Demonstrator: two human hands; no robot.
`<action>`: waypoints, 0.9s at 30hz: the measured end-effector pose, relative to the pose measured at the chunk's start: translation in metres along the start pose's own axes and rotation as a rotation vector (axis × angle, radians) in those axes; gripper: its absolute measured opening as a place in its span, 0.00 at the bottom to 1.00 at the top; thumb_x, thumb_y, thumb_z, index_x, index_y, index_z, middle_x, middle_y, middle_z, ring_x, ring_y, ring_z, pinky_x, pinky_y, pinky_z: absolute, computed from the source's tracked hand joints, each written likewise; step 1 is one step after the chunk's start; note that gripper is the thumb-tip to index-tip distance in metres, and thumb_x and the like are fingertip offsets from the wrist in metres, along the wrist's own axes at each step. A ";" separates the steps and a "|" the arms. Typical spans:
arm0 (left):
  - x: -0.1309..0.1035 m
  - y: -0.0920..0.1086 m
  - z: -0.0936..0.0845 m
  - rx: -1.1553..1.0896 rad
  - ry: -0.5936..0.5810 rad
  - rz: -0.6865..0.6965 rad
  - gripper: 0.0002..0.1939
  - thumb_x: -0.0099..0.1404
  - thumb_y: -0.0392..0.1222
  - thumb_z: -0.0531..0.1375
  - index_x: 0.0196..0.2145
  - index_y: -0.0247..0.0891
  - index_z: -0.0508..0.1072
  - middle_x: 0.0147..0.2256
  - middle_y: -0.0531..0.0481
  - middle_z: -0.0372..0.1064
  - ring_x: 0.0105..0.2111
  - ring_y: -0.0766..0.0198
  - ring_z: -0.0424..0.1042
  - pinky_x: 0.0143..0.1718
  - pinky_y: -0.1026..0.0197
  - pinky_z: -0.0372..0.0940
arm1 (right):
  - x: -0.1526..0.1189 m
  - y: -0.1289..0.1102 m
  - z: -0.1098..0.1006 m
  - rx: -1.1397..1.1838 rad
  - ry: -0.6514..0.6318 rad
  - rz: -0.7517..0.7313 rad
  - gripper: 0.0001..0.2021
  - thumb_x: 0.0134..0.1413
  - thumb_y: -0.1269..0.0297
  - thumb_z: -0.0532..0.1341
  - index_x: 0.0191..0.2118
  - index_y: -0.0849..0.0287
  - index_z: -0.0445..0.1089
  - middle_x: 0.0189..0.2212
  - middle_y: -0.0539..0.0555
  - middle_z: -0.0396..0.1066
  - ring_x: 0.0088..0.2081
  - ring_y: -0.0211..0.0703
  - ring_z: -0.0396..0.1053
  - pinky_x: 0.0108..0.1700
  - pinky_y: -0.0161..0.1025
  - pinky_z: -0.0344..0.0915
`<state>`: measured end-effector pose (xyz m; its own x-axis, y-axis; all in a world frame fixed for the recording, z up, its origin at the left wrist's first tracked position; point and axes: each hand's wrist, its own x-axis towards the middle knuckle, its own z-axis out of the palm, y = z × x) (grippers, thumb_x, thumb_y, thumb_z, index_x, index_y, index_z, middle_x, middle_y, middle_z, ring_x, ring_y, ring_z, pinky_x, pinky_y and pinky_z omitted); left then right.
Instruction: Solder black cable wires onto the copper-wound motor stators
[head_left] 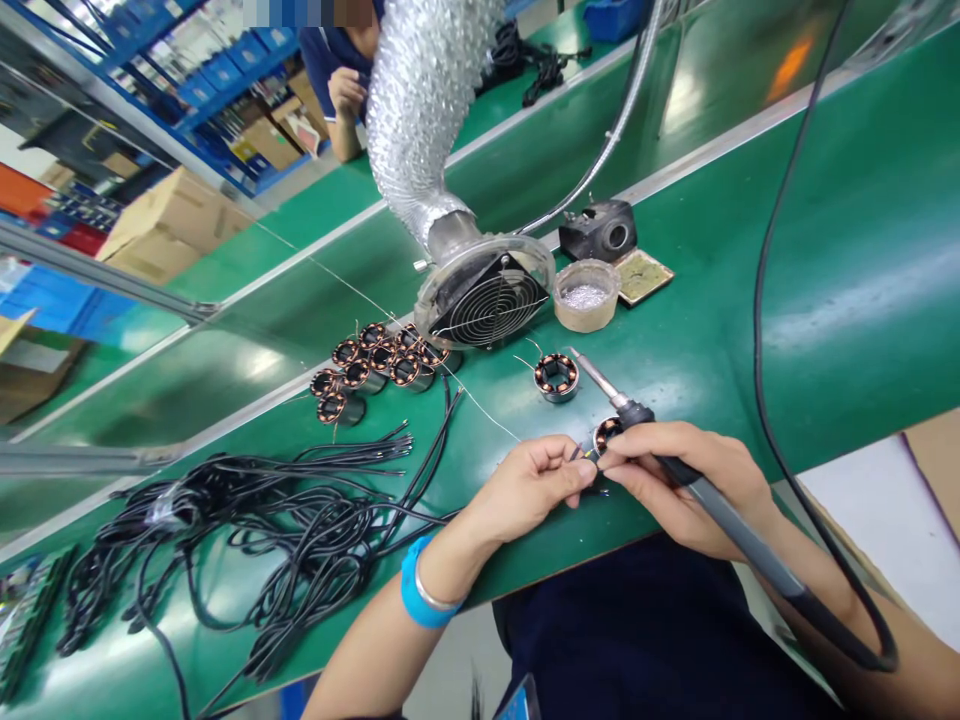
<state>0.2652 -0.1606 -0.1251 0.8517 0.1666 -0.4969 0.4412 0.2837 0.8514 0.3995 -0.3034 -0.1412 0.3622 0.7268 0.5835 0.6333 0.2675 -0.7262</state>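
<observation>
My left hand (534, 482) is closed, thumb and fingers pinching the thin wire ends of a black cable beside a small copper-wound motor stator (604, 434). My right hand (694, 485) is wrapped round a soldering iron (701, 495), its metal tip pointing up and left, away from the stator. The right fingertips meet the left ones at the stator, partly covering it, so I cannot tell whether they also grip it. A second stator (556, 378) stands on the bench just beyond the iron's tip, two wire leads sticking up. A thin solder wire (487, 412) runs down toward my left hand.
Several stators (360, 374) stand in a group at the left, behind a tangle of black cables (300, 560). A fume extractor fan (491, 305) hangs from a foil duct (420, 110). Behind are a round tub (586, 312), a sponge tray (643, 277) and an iron holder (600, 232). Another person's hand (346, 93) is across the bench.
</observation>
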 end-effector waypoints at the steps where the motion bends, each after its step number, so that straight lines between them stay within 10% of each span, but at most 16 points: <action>1: 0.000 0.001 0.001 0.022 0.017 0.021 0.27 0.57 0.65 0.66 0.26 0.37 0.64 0.20 0.59 0.59 0.18 0.74 0.49 0.22 0.66 0.46 | -0.001 0.000 -0.001 -0.013 -0.003 0.001 0.14 0.59 0.77 0.63 0.47 0.54 0.69 0.38 0.49 0.78 0.33 0.36 0.77 0.38 0.30 0.76; 17: -0.003 0.001 0.004 -0.032 0.062 0.007 0.26 0.57 0.64 0.65 0.27 0.37 0.68 0.18 0.58 0.59 0.20 0.71 0.52 0.24 0.65 0.48 | -0.003 0.002 0.007 -0.179 0.018 -0.187 0.14 0.60 0.78 0.60 0.47 0.54 0.69 0.32 0.47 0.77 0.29 0.37 0.76 0.32 0.33 0.73; 27: 0.000 -0.007 0.011 -0.042 0.205 0.050 0.23 0.58 0.61 0.64 0.25 0.37 0.66 0.16 0.61 0.53 0.18 0.73 0.47 0.22 0.65 0.43 | -0.011 0.011 0.006 -0.141 0.050 -0.050 0.17 0.60 0.76 0.62 0.52 0.53 0.67 0.38 0.50 0.79 0.35 0.40 0.79 0.41 0.35 0.78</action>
<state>0.2650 -0.1730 -0.1292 0.7946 0.3689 -0.4821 0.3843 0.3091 0.8699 0.3985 -0.3044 -0.1577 0.3592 0.6816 0.6375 0.7399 0.2083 -0.6396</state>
